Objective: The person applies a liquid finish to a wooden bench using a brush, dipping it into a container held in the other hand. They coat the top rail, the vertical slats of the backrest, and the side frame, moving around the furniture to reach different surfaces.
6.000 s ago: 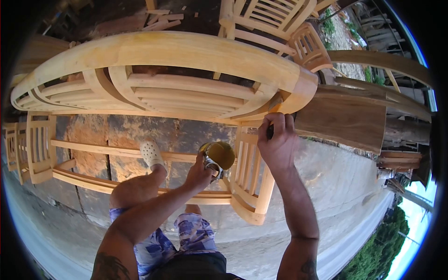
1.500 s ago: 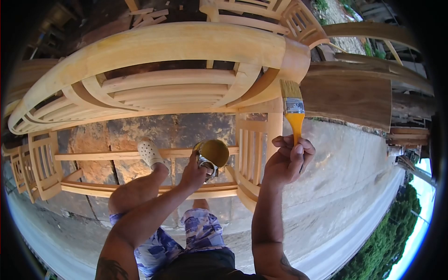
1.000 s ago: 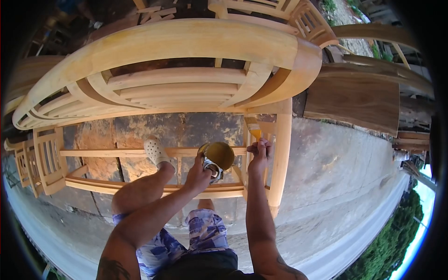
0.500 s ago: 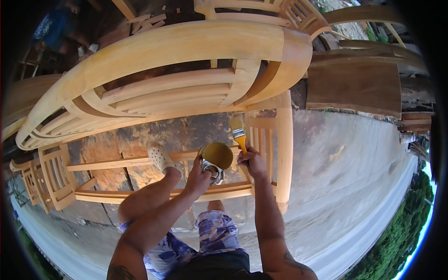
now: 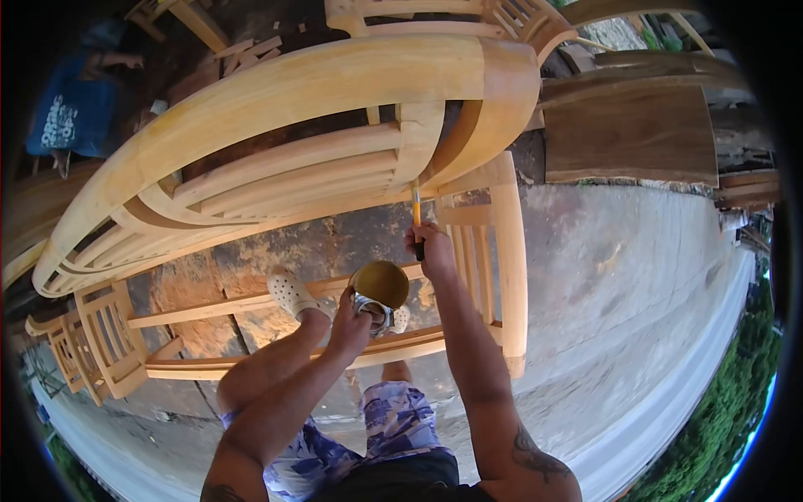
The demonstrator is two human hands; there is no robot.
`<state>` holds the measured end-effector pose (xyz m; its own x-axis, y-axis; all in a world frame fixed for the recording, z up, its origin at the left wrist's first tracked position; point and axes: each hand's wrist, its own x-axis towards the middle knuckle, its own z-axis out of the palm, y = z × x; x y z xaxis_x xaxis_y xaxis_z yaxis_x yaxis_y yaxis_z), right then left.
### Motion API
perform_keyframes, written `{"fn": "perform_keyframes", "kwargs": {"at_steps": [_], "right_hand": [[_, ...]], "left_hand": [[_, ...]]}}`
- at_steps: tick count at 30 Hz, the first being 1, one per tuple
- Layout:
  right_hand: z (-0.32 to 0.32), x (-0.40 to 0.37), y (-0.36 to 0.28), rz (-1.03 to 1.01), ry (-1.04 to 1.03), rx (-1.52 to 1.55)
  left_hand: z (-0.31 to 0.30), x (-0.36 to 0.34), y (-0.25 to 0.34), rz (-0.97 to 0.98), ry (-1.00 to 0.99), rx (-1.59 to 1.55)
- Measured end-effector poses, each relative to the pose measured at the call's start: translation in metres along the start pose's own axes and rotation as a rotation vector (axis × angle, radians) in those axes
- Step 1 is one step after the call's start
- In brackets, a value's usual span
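My left hand [image 5: 353,325] grips a metal can [image 5: 381,286] with yellowish-brown liquid inside, held over the open seat frame. In my right hand [image 5: 434,248] is a paintbrush [image 5: 417,207] with a yellow handle and metal ferrule. Its tip points away from me at the lower back of the wooden bench [image 5: 368,71], near the right end; the bristles are hard to make out, so contact cannot be told. The bench has a broad curved top rail, slats and a slatted right armrest side [image 5: 506,268].
My foot in a cream clog [image 5: 288,291] stands within the frame's rails. Another wooden bench [image 5: 427,12] is behind, and a person in a blue shirt [image 5: 71,105] is at upper left. Wide brown boards [image 5: 631,134] lie at right beside the concrete floor [image 5: 619,276].
My right hand has moved the brush forward and slightly left, up to the bench back. The can is slightly lower and further left. The person in blue shows more fully.
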<state>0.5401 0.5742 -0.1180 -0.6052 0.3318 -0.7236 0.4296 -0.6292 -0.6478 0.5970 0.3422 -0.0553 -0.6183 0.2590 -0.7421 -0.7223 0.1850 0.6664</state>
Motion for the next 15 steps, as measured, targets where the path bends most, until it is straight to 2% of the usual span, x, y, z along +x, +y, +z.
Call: {"fn": "perform_keyframes", "kwargs": {"at_steps": [4,6,9,12,15], "right_hand": [[0.006,0.023,-0.003,-0.089,-0.125,0.119],[0.006,0.027,-0.007,-0.159,-0.189,0.138],[0.025,0.009,-0.016,-0.192,0.007,0.235],[0.025,0.024,0.002,-0.224,0.019,0.228],[0.021,0.054,0.016,-0.090,0.099,0.248]], "left_hand": [[0.001,-0.006,0.009,0.001,-0.014,-0.022],[-0.007,0.001,-0.007,0.017,-0.011,0.052],[-0.010,0.003,-0.015,0.010,-0.012,0.074],[-0.010,0.001,-0.017,0.006,-0.010,0.057],[-0.010,0.001,-0.018,0.037,-0.014,0.067]]}}
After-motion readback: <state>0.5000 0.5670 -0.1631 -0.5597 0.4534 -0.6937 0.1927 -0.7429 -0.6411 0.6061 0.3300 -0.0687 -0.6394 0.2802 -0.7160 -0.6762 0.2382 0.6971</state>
